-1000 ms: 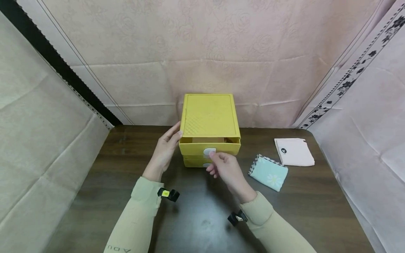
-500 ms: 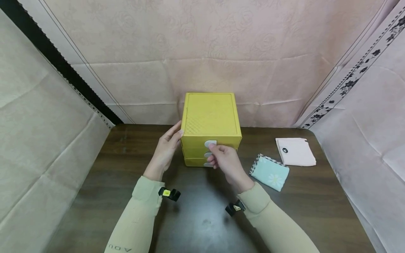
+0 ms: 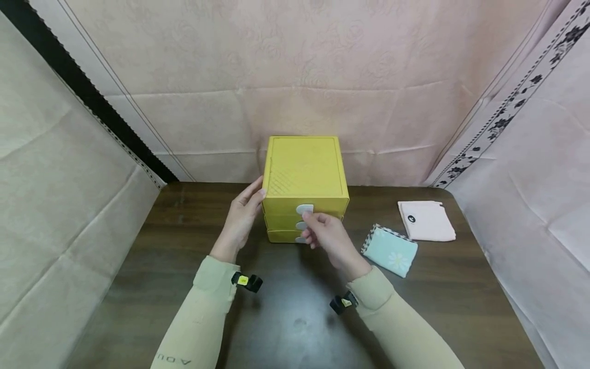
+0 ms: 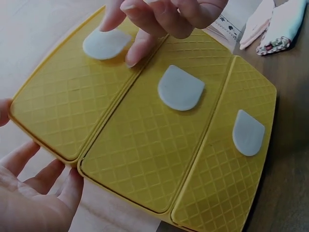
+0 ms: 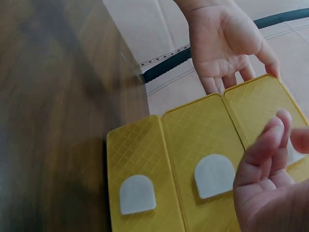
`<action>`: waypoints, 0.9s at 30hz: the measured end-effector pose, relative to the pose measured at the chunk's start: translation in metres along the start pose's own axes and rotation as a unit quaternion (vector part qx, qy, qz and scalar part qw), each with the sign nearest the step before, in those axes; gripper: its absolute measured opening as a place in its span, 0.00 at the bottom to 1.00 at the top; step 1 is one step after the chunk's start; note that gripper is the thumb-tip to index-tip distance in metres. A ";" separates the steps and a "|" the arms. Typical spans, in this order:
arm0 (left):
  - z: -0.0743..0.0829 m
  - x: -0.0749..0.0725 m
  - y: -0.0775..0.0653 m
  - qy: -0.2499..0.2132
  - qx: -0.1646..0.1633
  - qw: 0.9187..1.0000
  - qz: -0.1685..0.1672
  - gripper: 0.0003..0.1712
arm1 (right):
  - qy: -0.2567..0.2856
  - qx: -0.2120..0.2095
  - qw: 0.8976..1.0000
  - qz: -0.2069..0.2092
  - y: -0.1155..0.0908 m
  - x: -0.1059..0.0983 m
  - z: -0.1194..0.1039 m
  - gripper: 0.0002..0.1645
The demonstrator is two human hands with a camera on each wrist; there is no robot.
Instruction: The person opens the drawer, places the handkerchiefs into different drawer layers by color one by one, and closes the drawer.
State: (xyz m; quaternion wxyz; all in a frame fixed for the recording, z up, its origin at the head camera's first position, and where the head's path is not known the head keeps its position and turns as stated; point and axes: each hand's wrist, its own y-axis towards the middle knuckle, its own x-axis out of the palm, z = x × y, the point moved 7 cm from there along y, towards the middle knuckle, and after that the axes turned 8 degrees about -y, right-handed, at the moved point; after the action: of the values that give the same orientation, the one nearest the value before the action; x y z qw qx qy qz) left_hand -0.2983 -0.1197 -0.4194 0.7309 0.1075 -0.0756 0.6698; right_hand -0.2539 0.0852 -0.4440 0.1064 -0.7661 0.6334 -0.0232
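A yellow three-drawer box [image 3: 306,169] stands on the table with all its drawers closed. Each drawer front carries a rounded white tab. My left hand [image 3: 241,218] rests along the box's left side, fingers fairly straight and thumb at the front edge. At the top drawer's tab [image 4: 104,44], my right hand [image 3: 329,238] has its thumb on one side and a finger on the other, the remaining fingers curled. The middle tab [image 4: 181,88] and the bottom tab [image 4: 248,133] show in the left wrist view. The inside of the drawers is hidden.
Right of the box lies a folded light-blue cloth [image 3: 391,251] with a checkered edge. Behind it is a folded white cloth [image 3: 426,220] with a small dark emblem. Pale fabric [image 3: 304,66] hangs behind and beside the brown table [image 3: 295,328].
The top drawer, partly out a second ago, has gone back flush into the box, with my right hand moving forward at its tab. My left hand has stayed against the side.
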 end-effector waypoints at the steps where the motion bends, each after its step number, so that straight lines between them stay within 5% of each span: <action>1: 0.000 0.000 -0.001 0.005 0.001 1.000 0.002 0.27 | -0.003 0.004 1.000 -0.006 -0.001 0.001 0.002 0.27; 11: 0.000 0.002 -0.004 0.049 -0.011 0.999 0.006 0.32 | -0.006 0.053 0.998 -0.016 -0.001 -0.002 0.042 0.35; 17: 0.001 0.008 -0.004 0.070 -0.014 0.997 -0.018 0.33 | 0.049 0.099 0.994 -0.014 0.005 0.001 0.066 0.37; 22: -0.004 0.004 -0.002 0.056 -0.009 0.998 -0.008 0.32 | 0.107 0.109 0.988 -0.019 0.011 0.006 0.071 0.37; 27: -0.009 0.002 0.000 0.045 0.004 0.999 -0.004 0.32 | 0.224 0.119 0.967 -0.036 0.018 0.016 0.068 0.31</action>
State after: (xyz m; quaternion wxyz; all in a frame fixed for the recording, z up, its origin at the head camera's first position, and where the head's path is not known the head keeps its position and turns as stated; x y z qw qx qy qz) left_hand -0.2984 -0.1151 -0.4271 0.7357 0.0799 -0.0395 0.6714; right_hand -0.2562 0.0761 -0.5158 0.0515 -0.7458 0.6055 -0.2730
